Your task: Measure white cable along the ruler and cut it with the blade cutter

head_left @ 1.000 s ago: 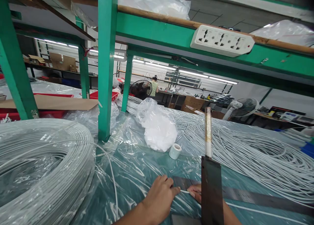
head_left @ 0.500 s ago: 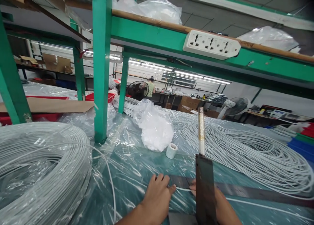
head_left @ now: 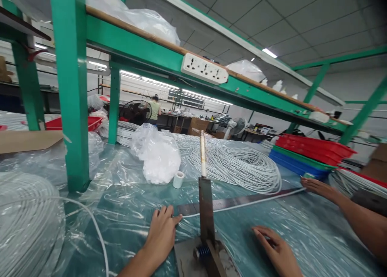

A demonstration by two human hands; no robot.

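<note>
Left hand [head_left: 161,236] presses fingertips down on white cable [head_left: 242,204] at near end of steel ruler [head_left: 236,202]; fingers together, flat, not wrapped. Right hand [head_left: 276,248] lies open on plastic sheet [head_left: 127,196], right of cutter lever [head_left: 207,212], holding nothing. Cable: thin, white, stretched straight along ruler's front edge. Far end meets a second person's hand [head_left: 317,186]; grip there hard to make out. Cutter base cut off by frame bottom. Cable coil [head_left: 238,164] sits behind ruler.
</note>
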